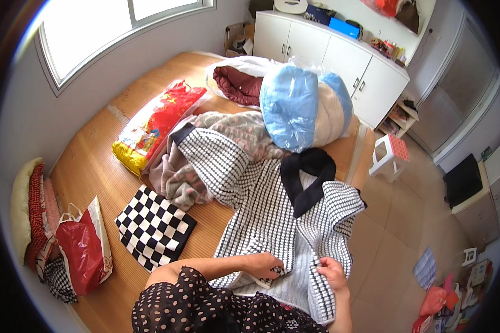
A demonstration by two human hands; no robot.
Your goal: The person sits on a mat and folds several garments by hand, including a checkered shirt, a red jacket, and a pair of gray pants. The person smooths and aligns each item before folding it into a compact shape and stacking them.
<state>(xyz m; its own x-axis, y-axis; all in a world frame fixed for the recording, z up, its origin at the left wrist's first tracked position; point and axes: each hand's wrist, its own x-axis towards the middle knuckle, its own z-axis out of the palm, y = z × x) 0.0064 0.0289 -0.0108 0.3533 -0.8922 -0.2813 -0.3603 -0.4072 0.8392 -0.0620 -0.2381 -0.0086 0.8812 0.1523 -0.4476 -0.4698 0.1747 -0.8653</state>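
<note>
**Two hands at the hem of a black-and-white knit garment laid on a bed**

A knit garment, patterned in small black-and-white checks with a broad black collar, lies spread face-up across the near edge of a bed covered with a woven bamboo mat. One sleeve runs up and to the left; the collar points away from the person. The front opening is parted near the hem, showing a paler inner face. The left hand rests on the lower left front panel with fingers curled, pinching the fabric edge. The right hand is closed on the opposite front edge just beside it.

On the mat, a folded black-and-white chequered cloth lies to the left of the garment, near but apart. Beyond the sleeve is a heap of grey-pink blanket, a red and yellow plastic package, and a clear bag holding blue and cream bedding. A red bag sits at the left edge beside stacked cushions. White cabinets stand against the far wall, a window at upper left, and a small white stool on the tiled floor.
</note>
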